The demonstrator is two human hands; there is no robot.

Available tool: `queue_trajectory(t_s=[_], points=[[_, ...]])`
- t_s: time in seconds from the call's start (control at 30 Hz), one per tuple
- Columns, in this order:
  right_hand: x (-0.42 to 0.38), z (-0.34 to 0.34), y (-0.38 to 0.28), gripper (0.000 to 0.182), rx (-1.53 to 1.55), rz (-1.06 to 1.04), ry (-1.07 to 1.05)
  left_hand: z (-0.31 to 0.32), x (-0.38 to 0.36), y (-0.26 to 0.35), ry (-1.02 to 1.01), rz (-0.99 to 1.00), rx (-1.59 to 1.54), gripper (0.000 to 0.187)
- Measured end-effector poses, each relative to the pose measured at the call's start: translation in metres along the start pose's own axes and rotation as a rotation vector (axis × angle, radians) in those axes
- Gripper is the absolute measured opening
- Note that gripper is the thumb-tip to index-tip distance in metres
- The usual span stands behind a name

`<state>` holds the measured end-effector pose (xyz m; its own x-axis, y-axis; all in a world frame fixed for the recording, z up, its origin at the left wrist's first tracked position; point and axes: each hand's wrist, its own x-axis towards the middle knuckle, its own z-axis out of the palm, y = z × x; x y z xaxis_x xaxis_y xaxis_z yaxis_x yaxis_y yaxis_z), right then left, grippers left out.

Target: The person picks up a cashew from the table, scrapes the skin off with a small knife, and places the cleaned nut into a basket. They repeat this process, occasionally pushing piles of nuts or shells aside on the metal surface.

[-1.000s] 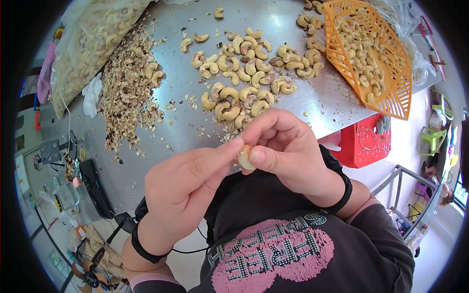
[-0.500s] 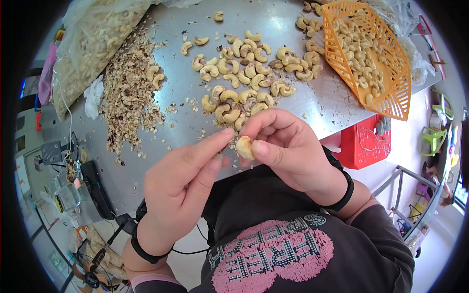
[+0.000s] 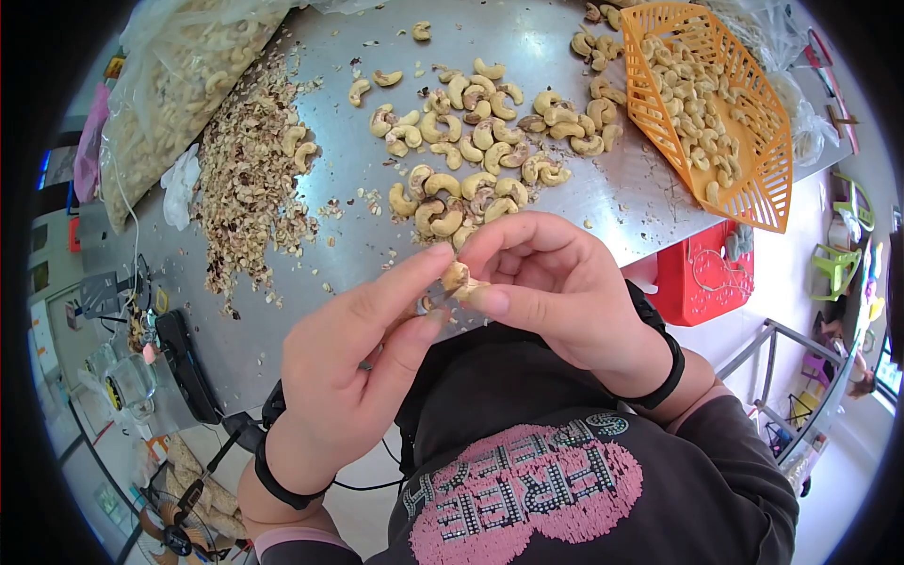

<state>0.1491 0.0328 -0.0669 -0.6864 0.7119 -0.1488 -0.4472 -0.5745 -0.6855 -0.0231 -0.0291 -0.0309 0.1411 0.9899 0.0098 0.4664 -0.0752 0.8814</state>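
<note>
In front of my chest, my right hand (image 3: 556,292) pinches a pale cashew nut (image 3: 457,278) between thumb and fingers. My left hand (image 3: 363,330) is closed at the near side of the nut, its fingertips almost against it. A sliver of a small grey blade (image 3: 437,299) shows between the left thumb and forefinger; most of it is hidden. Just beyond both hands lies a pile of cashew nuts (image 3: 443,202), some with brown skin patches. More loose cashews (image 3: 485,132) spread behind it on the metal table (image 3: 358,254).
Skin flakes and crumbs (image 3: 250,179) are heaped on the left, beside a clear plastic bag of cashews (image 3: 179,85). At the right, an orange slotted basket (image 3: 772,179) holds cashews. A red stool (image 3: 702,278) stands below the table's right edge.
The cashew has turned in my right fingers and shifted slightly left, closer to the left fingertips. The left thumb has moved a little, and more of the grey blade shows.
</note>
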Motion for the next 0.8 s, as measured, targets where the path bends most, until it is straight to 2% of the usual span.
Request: queue_trajectory(t_s=[0.1,0.17,0.3,0.37,0.5,0.57,0.8], points=[[-0.001,0.002,-0.001,0.020,-0.043,-0.020,0.015,-0.001,0.000,0.001,0.001,-0.015,0.038,0.034],[-0.002,0.002,-0.003,0.021,-0.140,-0.037,0.020,0.000,0.003,0.000,0.012,0.109,0.108,0.034],[-0.003,0.003,-0.004,0.021,-0.158,-0.047,0.050,0.000,0.003,0.003,-0.021,0.038,0.107,0.033],[-0.003,0.003,-0.003,0.023,-0.150,-0.054,0.078,0.004,0.003,-0.002,0.067,0.104,0.156,0.040],[-0.004,0.004,-0.001,0.024,-0.190,-0.073,0.124,0.006,0.003,-0.007,0.088,0.146,0.210,0.041],[-0.004,0.005,0.001,0.024,-0.258,-0.114,0.157,0.006,0.006,-0.008,0.117,0.259,0.296,0.040],[-0.006,0.010,0.005,0.023,-0.270,-0.136,0.182,0.006,0.004,-0.008,0.139,0.284,0.509,0.038]])
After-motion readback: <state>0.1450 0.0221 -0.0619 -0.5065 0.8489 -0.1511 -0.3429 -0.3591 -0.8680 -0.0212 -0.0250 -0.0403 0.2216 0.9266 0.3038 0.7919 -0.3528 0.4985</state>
